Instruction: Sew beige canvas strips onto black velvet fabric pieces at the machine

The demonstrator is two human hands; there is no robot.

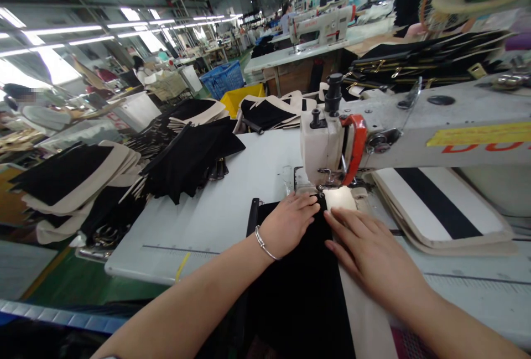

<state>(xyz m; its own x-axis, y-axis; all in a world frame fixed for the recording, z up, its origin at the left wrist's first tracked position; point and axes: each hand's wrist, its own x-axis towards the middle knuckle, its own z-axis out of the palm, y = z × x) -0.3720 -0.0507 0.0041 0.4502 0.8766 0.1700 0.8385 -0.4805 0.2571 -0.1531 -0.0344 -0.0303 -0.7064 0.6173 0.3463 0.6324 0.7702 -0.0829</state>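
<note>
My left hand (290, 220) lies flat on a black fabric panel (298, 287), fingers stretched toward the needle of the white sewing machine (327, 146). A silver bracelet sits on that wrist. My right hand (365, 248) rests open, fingers together, across the seam where the black fabric meets a cream canvas piece (365, 315). Both sets of fingertips sit just in front of the presser foot (327, 185).
Stacks of black and cream bag panels (74, 182) and black pieces (191, 154) cover the table's left side. A striped cream-and-black panel (440, 204) lies under the machine arm. Other machines, blue and yellow crates and workers are behind.
</note>
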